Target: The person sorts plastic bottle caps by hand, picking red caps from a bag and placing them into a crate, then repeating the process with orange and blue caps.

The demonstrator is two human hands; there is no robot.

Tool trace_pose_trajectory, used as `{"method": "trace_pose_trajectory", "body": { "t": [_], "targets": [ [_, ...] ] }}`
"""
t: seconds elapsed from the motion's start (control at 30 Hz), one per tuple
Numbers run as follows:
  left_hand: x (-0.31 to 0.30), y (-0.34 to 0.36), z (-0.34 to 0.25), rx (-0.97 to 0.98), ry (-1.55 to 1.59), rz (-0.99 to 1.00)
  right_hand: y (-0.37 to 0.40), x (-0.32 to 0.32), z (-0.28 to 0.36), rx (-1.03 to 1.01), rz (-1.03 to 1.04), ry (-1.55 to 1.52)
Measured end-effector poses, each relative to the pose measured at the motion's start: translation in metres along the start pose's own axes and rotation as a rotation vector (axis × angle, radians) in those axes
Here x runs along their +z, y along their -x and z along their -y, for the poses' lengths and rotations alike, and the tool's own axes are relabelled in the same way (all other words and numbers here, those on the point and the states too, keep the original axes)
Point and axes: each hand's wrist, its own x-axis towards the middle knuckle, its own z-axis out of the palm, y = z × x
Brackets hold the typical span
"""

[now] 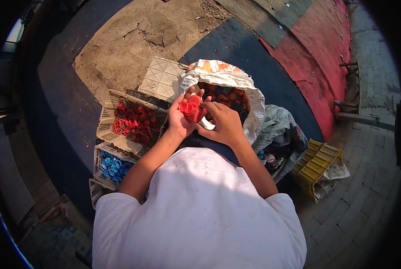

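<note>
My left hand [181,121] is palm up, with several red plastic caps [191,107] held in it. My right hand [225,123] is beside it, its fingers bent at the right edge of the red caps; what lies between its fingertips is hard to make out. Both hands are over the near left edge of an open white sack [255,105], which holds many red, orange and dark green caps [227,96]. To the left of my left hand, a beige crate [105,117] holds red pieces [137,123].
A second crate [98,157] with blue pieces [114,167] is at the lower left. An upturned beige crate [161,78] lies behind the red one. On the right are a greyish sack [281,123] and a yellow crate [318,163].
</note>
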Motion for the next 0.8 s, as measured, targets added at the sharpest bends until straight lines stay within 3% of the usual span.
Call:
{"method": "trace_pose_trajectory", "body": {
  "t": [0.13,0.23,0.27,0.33,0.43,0.53,0.8],
  "targets": [
    [0.014,-0.002,0.003,0.051,-0.023,-0.067,-0.004,0.004,0.012,0.007,-0.055,0.04],
    [0.013,0.0,0.002,0.055,-0.004,-0.084,0.002,0.017,-0.004,0.0,-0.256,-0.129],
    [0.014,0.0,0.002,0.071,-0.028,-0.113,0.007,0.025,-0.01,0.086,-0.314,-0.209],
    [0.027,0.004,0.001,0.043,0.014,-0.079,0.005,0.044,-0.02,0.266,-0.483,-0.66],
    [0.04,-0.002,0.001,0.044,-0.001,0.003,-0.016,0.061,-0.016,0.363,-0.571,-1.229],
    [0.067,-0.002,0.006,0.134,-0.155,-0.172,-0.032,0.047,0.017,0.328,-0.556,-1.448],
    [0.143,0.009,0.023,0.285,-0.158,0.043,-0.057,-0.005,0.064,0.218,-0.66,-1.397]
  ]
}}
